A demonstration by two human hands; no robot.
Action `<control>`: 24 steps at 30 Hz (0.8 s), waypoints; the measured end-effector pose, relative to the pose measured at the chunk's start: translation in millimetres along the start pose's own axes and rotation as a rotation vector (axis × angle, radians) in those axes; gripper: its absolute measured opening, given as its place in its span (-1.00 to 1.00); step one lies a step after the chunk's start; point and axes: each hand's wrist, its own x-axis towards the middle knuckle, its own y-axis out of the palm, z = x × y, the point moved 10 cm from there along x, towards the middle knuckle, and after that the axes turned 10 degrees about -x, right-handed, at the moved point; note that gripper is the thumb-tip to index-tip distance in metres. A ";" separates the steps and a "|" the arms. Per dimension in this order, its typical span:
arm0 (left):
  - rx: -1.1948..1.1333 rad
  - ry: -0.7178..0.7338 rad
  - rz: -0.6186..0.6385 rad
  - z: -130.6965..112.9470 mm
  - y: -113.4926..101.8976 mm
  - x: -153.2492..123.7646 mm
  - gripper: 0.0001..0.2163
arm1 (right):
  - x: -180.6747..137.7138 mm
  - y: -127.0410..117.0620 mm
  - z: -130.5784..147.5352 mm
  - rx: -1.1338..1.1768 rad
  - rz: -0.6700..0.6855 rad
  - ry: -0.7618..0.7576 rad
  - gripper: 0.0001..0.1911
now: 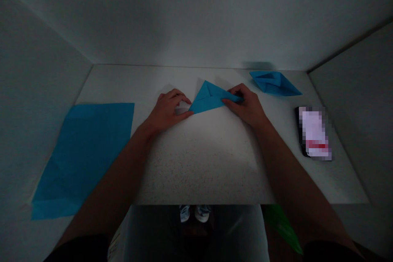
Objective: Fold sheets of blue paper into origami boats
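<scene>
A folded blue paper (206, 99), triangular with a peak at the top, is between my two hands above the white table. My left hand (170, 108) pinches its left corner between thumb and fingertips. At the other end, my right hand (245, 103) grips the right corner, thumb in front and fingers behind. Creases and a small flap show on the side facing me. Farther back to the right lies a finished-looking blue paper boat (275, 83), apart from my right hand.
Flat blue paper sheets (89, 147) lie at the left, their near end reaching past the table's front edge. A phone (315, 133) with a blurred screen lies on the right. Walls enclose the white table (202, 163) at the back and sides. Something green (284, 227) is below the table.
</scene>
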 end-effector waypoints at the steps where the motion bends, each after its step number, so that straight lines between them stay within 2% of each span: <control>1: -0.001 0.006 0.000 -0.3 0.1 0.1 -0.71 | -0.3 -1.4 0.1 0.036 -0.015 0.005 -0.68; 6: -0.009 0.021 0.002 0.2 0.7 0.3 -0.72 | 2.1 -1.3 -3.0 0.128 -0.033 -0.023 -0.70; 11: 0.010 0.009 -0.016 2.8 -0.3 0.3 -0.70 | 4.5 -8.7 -6.5 0.006 -0.082 -0.018 -0.73; 16: -0.014 0.016 -0.015 2.4 0.3 0.9 -0.71 | 0.1 -10.8 -2.2 -0.040 -0.034 0.000 -0.65; 21: -0.016 0.023 -0.009 0.7 -0.1 1.8 -0.74 | -0.5 -16.0 -2.8 0.020 0.018 -0.045 -0.79; 24: -0.008 0.075 0.010 -5.3 1.2 1.9 -0.78 | 1.4 -18.3 -4.2 -0.075 0.023 -0.091 -0.83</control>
